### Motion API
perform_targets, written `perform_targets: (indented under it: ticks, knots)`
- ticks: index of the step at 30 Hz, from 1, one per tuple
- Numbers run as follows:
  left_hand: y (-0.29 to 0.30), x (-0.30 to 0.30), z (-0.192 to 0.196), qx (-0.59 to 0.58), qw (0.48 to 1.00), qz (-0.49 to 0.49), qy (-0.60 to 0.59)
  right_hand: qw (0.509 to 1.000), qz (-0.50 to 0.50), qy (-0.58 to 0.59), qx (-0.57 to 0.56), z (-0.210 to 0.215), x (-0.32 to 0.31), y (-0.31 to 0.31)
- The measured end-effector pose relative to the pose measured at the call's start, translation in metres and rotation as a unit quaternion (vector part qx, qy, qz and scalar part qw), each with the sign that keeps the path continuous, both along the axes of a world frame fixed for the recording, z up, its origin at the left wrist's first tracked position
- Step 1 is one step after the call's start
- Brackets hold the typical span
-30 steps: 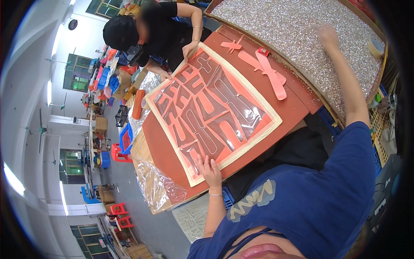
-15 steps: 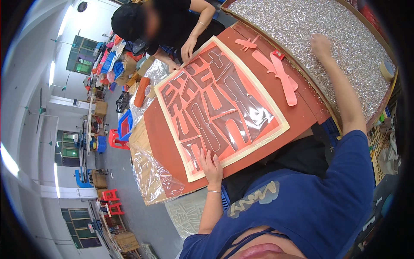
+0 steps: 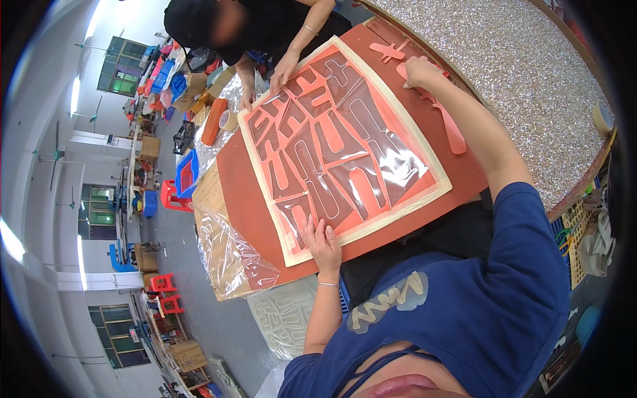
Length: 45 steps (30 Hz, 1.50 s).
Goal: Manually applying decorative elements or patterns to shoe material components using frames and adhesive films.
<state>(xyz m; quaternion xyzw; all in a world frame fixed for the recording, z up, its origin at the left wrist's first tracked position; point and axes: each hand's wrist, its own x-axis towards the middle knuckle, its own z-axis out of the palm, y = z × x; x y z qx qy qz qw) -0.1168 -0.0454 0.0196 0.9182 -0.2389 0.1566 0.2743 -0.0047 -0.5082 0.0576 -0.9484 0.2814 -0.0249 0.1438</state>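
A pink cut-out sheet [image 3: 406, 126] with long brown shapes, a cream border and a glossy clear surface lies on a reddish-brown board [image 3: 237, 182]. My left hand [image 3: 323, 245] rests on the sheet's near edge, fingers spread and holding nothing. At the board's far right side, my right hand [image 3: 423, 71] is closed on a pink strip [image 3: 403, 74], its fingertips partly hidden. Another long pink strip [image 3: 451, 132] extends beyond it toward me. A small pink piece [image 3: 388, 51] lies just past that hand. Opposite me, a co-worker's hands [image 3: 284, 70] touch the sheet's far-left edge.
A large tray of silvery glitter bits [image 3: 531, 86] borders the board on the right, with a tape roll [image 3: 602, 118] at its rim. Crumpled clear plastic [image 3: 232, 255] covers the left corner. A red roll [image 3: 213, 122] and a blue crate [image 3: 188, 174] stand farther left.
My right hand has moved left from above the glitter tray to the pink strips and closed on one. My left hand stays on the sheet's near edge. The view has shifted slightly.
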Motion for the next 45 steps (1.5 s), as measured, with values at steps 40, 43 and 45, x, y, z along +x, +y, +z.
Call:
perform_targets:
  ticks: [40,43,45]
  knots:
    - [-0.184,0.025,0.042,-0.207,0.771,-0.038,0.601,0.853,0.152,-0.048,0.497,-0.015,0.047,0.070]
    - [-0.184,0.031,0.040,-0.199,0.781,-0.023,0.591,0.864,0.155,-0.051,0.476,-0.025,0.063,0.068]
    - [-0.182,0.033,0.038,-0.195,0.786,-0.014,0.586,0.866,0.154,-0.043,0.474,-0.024,0.067,0.073]
